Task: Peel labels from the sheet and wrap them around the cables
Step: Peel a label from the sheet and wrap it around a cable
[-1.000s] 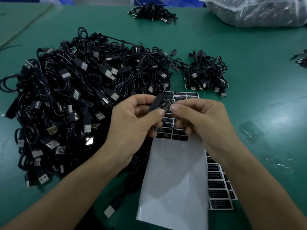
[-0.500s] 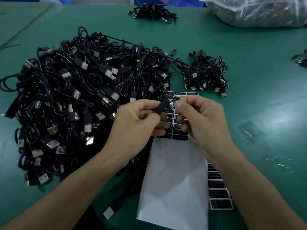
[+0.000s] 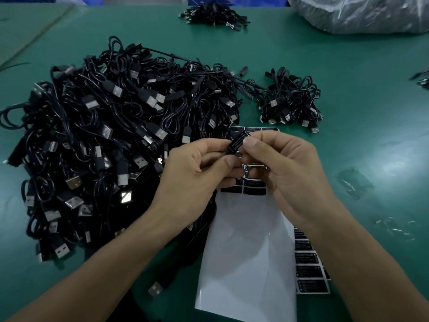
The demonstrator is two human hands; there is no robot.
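**A:** What sits closest, down by the wrists?

**B:** A white label sheet (image 3: 246, 263) runs from under both hands back toward the person, and its near stretch is bare backing. A second sheet (image 3: 310, 275) pokes out beneath it, just below the right wrist, with black printed stickers in rows. A loose USB plug (image 3: 155, 288) lies just beside the left forearm.

**A:** And the hands themselves?

**B:** The left hand (image 3: 197, 180) and the right hand (image 3: 287, 173) meet fingertip to fingertip above the sheet's far end. Each pinches the same black label (image 3: 239, 142), thumb against forefinger. It is held tilted in the air between them, with the pale print facing up. The remaining fingers curl underneath. I cannot tell whether a cable runs inside the label, because the fingertips cover that part.

**A:** Anything directly under them?

**B:** Rows of unpeeled labels (image 3: 254, 190) show between the two palms, still on the sheet.

**A:** Farther out?

**B:** To the left of the left hand and beyond it spreads a big heap of cables (image 3: 104, 140), black with silver plugs, reaching right up to that hand. Beyond the right hand lies a smaller pile (image 3: 290, 103). Out to the right of the right hand, scraps of clear film (image 3: 355, 184) rest on the green table (image 3: 371, 126). Farthest off, past both hands, are a small bundle (image 3: 213, 15) and a clear plastic bag (image 3: 359, 12).
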